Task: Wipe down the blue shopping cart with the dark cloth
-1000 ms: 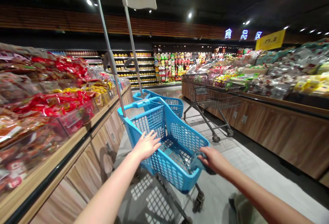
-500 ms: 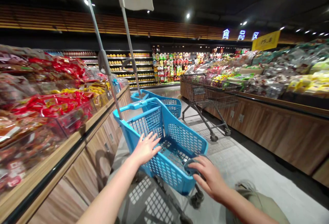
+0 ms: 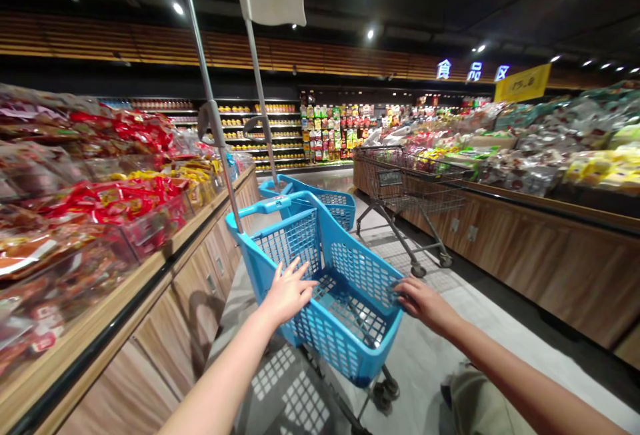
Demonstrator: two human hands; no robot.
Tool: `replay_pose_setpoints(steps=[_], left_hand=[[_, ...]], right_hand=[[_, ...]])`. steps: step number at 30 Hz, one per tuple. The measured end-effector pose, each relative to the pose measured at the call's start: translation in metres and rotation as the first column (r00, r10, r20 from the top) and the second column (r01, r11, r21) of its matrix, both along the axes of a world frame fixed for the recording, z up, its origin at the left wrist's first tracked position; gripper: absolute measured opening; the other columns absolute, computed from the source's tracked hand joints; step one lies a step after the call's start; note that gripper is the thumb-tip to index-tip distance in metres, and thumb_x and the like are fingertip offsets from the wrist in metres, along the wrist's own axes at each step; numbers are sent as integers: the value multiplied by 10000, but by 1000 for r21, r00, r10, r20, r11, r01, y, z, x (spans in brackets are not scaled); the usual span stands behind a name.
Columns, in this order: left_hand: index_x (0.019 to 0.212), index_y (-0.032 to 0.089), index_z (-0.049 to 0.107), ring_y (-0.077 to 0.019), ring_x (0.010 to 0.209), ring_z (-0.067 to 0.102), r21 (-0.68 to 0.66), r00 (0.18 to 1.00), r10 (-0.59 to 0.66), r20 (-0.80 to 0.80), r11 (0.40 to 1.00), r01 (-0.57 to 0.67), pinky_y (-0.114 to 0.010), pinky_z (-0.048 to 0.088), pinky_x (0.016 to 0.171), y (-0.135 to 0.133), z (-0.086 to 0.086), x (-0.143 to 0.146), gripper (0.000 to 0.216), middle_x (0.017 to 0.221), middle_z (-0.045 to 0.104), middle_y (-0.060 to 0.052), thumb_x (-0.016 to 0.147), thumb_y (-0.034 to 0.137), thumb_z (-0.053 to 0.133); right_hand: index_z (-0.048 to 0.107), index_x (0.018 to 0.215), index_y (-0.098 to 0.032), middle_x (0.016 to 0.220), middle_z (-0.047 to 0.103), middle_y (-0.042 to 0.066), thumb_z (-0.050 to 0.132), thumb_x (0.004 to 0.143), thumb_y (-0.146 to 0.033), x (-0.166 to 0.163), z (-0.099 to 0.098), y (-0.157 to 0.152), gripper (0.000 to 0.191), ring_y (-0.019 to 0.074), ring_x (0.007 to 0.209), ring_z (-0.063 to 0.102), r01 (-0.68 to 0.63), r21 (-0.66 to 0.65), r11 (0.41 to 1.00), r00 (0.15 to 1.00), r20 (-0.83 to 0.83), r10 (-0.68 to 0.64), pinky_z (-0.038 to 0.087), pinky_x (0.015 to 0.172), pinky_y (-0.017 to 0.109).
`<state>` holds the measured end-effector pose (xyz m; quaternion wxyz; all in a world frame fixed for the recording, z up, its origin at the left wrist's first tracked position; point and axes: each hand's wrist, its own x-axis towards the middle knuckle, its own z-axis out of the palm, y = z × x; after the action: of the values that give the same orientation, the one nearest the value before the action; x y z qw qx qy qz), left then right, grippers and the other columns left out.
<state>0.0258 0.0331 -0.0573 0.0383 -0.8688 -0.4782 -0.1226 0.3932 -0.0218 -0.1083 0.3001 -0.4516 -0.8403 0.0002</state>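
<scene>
Illuminated sign (image 3: 474, 71) reading "食品区" upper right, yellow placard (image 3: 523, 84) illegible, blue cart (image 3: 325, 328) at centre, left hand (image 3: 287, 295) open at its rim, right hand (image 3: 419, 300) at right rim, grip indeterminate

The left hand (image 3: 287, 295) and right hand (image 3: 420, 298) are bare, with slender fingers (image 3: 289, 268). Both of the 2 forearms (image 3: 225, 378) are bare too, slim and smooth. Below shows 1 khaki-olive garment (image 3: 483, 400).

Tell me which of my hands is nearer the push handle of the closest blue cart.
Left. Your left hand is at the blue basket's side rim, forward of the handle; your right hand is farther off, by the opposite side near the front end.
</scene>
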Motion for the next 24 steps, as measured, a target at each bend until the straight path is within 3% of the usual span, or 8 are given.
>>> replay_pose_setpoints(steps=[3, 6, 10, 14, 17, 20, 24], left_hand=[[1139, 352, 699, -343, 1420, 287, 31, 999, 34, 6, 999, -34, -666, 134, 1119, 0, -3, 8, 332, 1480, 456, -35, 922, 382, 450], [1141, 328, 700, -346, 1413, 303, 55, 997, 79, -2, 995, -79, -664, 122, 1121, 0, -7, 13, 372, 1471, 467, -67, 929, 480, 435], [1113, 309, 716, -354, 1403, 318, 91, 989, 149, -14, 985, -147, -674, 129, 1114, 0, -10, 14, 442, 1444, 500, -81, 941, 535, 377], [1153, 295, 698, -349, 1414, 299, 65, 982, 184, -33, 981, -182, -662, 154, 1117, 1, -10, 10, 373, 1468, 470, -80, 929, 399, 420], [1211, 329, 659, -344, 1433, 255, 5, 986, 155, -53, 988, -155, -672, 155, 1112, 4, -9, 5, 397, 1506, 418, -50, 880, 270, 449], [1253, 351, 623, -337, 1444, 227, -2, 991, 123, -52, 992, -123, -680, 143, 1111, 8, -11, 3, 439, 1525, 388, -29, 871, 243, 436], [1318, 307, 569, -310, 1447, 232, 30, 993, 114, -40, 993, -113, -673, 140, 1117, 10, -14, 13, 445, 1535, 368, -49, 918, 271, 376]], right_hand=[[646, 998, -240, 1048, 644, 80, 427, 962, -335, -12, -8, -7, 242, 232, 1068, 591, 87, 7, 996, 994, -59, -86, 331, 1097, 516], [638, 1043, -249, 1104, 620, 88, 430, 954, -318, -45, -19, -38, 236, 243, 1151, 547, 97, 12, 995, 992, -78, -96, 306, 1112, 540], [577, 1198, -260, 1297, 532, 100, 526, 886, -308, -90, -22, -82, 320, 260, 1260, 462, -60, 29, 998, 998, -2, 60, 289, 1126, 539], [530, 1281, -256, 1356, 502, 117, 559, 810, -211, -108, -26, -89, 474, 268, 1257, 460, -169, 116, 979, 982, 101, 158, 373, 1073, 505], [551, 1270, -252, 1316, 544, 122, 516, 784, -123, -96, -34, -73, 505, 257, 1192, 510, -212, 194, 958, 972, 148, 185, 443, 997, 458], [577, 1254, -261, 1298, 569, 107, 498, 816, -118, -64, -39, -50, 468, 247, 1163, 537, -199, 168, 966, 970, 173, 170, 465, 971, 427], [633, 1158, -242, 1238, 600, 99, 454, 900, -221, -12, -27, -17, 315, 238, 1106, 591, 38, 58, 998, 999, 27, -40, 512, 918, 390]])
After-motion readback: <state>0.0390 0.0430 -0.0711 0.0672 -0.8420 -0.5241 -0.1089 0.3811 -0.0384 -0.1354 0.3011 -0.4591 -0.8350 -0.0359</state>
